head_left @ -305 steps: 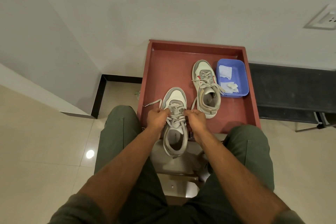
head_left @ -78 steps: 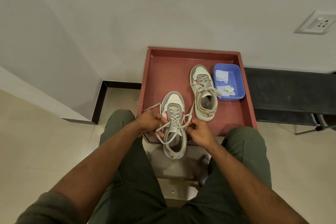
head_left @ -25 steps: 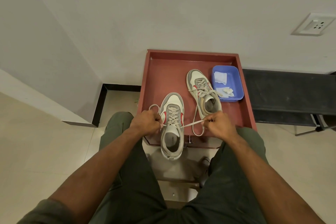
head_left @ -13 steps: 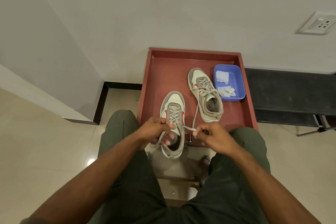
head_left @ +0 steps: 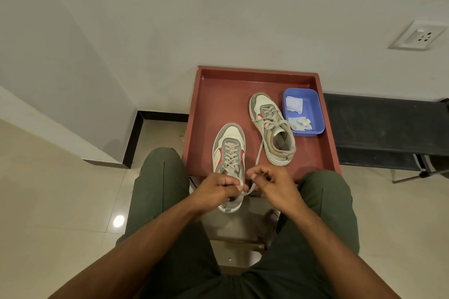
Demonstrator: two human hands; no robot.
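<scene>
Pinching lace [head_left: 250, 190] between left hand [head_left: 216, 189] and right hand [head_left: 272, 184], fingers curled, over near shoe [head_left: 228, 150] at tray [head_left: 218, 94] front edge, heel overhanging. Second shoe [head_left: 272, 128] just beside blue tub [head_left: 313, 109] by right edge.

Matt red tray [head_left: 209, 109]; glossy tiled floor [head_left: 60, 196]; smooth blue plastic tub [head_left: 315, 114]; flat woven cloth lace [head_left: 259, 153]

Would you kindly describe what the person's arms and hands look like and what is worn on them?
The left hand and right hand are bare: no gloves, rings or watch show. The left forearm and right forearm are uncovered too, with no sleeve in view. Olive-green trousers cover the legs beside them.
</scene>
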